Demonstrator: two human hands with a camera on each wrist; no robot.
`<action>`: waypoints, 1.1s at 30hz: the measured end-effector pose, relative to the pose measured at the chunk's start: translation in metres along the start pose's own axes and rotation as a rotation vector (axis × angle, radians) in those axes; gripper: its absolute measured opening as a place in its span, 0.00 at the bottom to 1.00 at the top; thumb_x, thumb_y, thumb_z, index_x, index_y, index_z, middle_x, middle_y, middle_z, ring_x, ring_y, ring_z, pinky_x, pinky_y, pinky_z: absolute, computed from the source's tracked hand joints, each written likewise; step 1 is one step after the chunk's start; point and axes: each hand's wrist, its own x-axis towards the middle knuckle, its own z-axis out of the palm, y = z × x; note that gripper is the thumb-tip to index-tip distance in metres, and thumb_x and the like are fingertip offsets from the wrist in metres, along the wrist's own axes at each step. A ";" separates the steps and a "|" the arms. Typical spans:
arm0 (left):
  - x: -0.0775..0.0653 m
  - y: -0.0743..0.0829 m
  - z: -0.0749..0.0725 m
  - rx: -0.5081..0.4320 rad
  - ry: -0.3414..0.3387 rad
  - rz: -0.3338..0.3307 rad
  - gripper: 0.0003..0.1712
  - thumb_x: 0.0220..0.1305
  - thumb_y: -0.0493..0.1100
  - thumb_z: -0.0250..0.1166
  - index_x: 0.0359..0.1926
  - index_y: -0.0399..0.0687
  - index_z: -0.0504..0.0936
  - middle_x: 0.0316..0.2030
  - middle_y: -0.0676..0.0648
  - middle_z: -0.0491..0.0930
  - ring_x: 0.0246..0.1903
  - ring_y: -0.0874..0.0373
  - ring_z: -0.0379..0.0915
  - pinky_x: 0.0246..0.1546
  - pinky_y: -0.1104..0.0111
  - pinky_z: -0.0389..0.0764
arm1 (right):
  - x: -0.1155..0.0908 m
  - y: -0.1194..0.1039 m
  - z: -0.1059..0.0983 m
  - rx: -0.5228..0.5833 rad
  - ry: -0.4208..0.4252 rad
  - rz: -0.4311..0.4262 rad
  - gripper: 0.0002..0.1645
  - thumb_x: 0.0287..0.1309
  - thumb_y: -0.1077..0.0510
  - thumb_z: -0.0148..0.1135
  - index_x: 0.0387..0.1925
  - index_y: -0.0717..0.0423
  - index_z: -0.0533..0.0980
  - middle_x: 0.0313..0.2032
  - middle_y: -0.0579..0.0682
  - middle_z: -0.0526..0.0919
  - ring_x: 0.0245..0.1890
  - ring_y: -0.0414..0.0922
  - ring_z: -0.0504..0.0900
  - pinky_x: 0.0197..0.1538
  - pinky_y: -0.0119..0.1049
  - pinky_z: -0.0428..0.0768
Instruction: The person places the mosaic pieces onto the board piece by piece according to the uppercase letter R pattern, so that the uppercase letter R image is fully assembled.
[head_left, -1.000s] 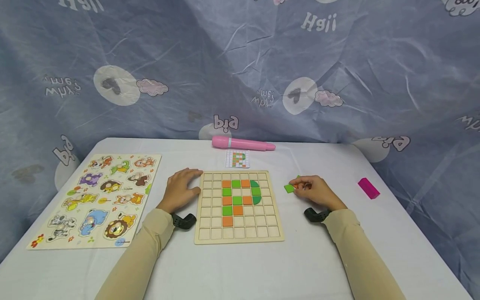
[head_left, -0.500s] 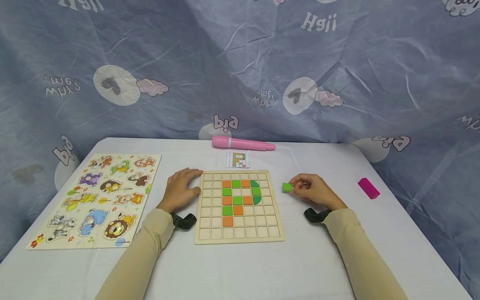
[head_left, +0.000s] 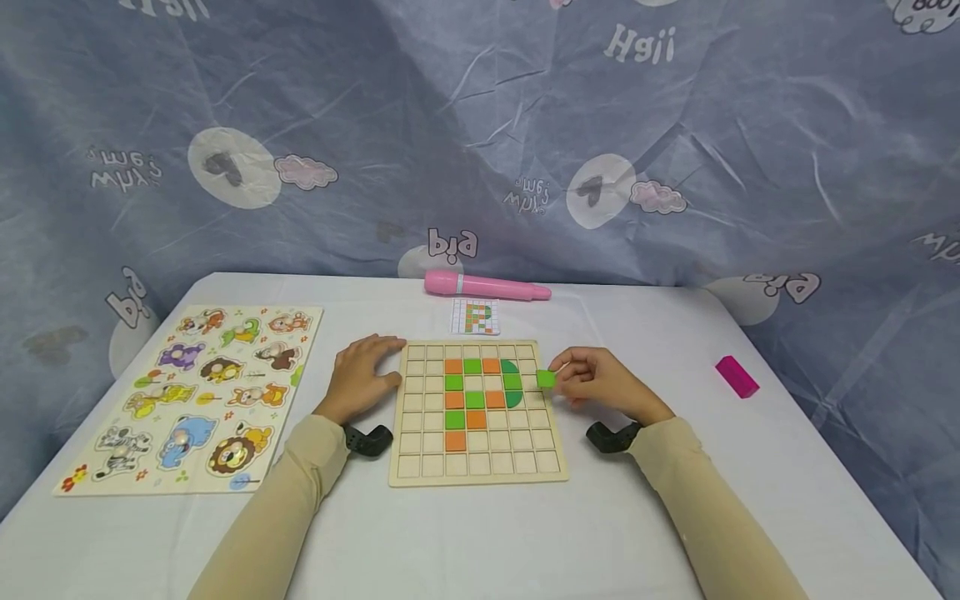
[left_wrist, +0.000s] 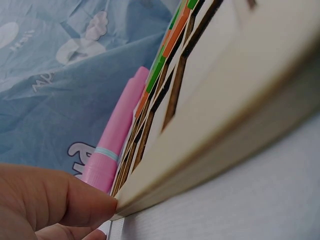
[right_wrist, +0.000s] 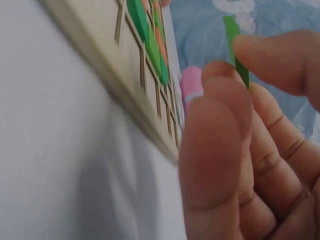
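Note:
My right hand [head_left: 600, 383] pinches a green square tile [head_left: 546, 379] between thumb and fingertips, over the right edge of the wooden grid board [head_left: 480, 468]. In the right wrist view the thumb presses one face of the tile [right_wrist: 231, 32], which stands edge-on to the camera. Orange, light green and dark green pieces form a P-like shape with a short diagonal on the board. My left hand [head_left: 358, 379] rests at the board's left edge, fingers reaching its far corner. The left wrist view has the thumb [left_wrist: 90, 205] touching the board's side.
Behind the board lie a small pattern card [head_left: 476, 317] and a pink marker-shaped tube [head_left: 487, 287]. An animal puzzle board [head_left: 198, 400] occupies the table's left side. A magenta block [head_left: 737, 377] is at the far right. A printed cloth [head_left: 480, 150] hangs behind the table.
The right hand has lifted a green tile from the loose pieces at right and carried it left to the board's edge. The left hand has stayed in place.

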 end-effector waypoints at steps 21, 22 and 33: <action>0.001 0.000 0.000 0.003 0.008 -0.004 0.36 0.65 0.44 0.63 0.74 0.41 0.77 0.76 0.37 0.72 0.80 0.35 0.55 0.80 0.37 0.49 | 0.004 -0.026 0.073 0.097 -0.194 -0.007 0.16 0.63 0.67 0.72 0.50 0.69 0.79 0.32 0.47 0.88 0.25 0.39 0.78 0.32 0.31 0.82; 0.001 0.000 0.000 0.002 0.008 -0.003 0.36 0.65 0.44 0.63 0.74 0.41 0.77 0.76 0.37 0.72 0.80 0.35 0.55 0.80 0.37 0.49 | 0.004 -0.027 0.076 0.096 -0.198 -0.008 0.16 0.63 0.67 0.72 0.50 0.69 0.79 0.31 0.47 0.88 0.25 0.39 0.77 0.32 0.30 0.82; 0.000 0.002 0.000 0.001 0.002 -0.006 0.36 0.65 0.44 0.63 0.74 0.41 0.77 0.76 0.37 0.71 0.80 0.35 0.55 0.80 0.37 0.48 | -0.004 -0.038 0.110 -0.030 -0.233 -0.081 0.13 0.60 0.66 0.74 0.45 0.65 0.81 0.29 0.45 0.88 0.21 0.39 0.77 0.30 0.27 0.79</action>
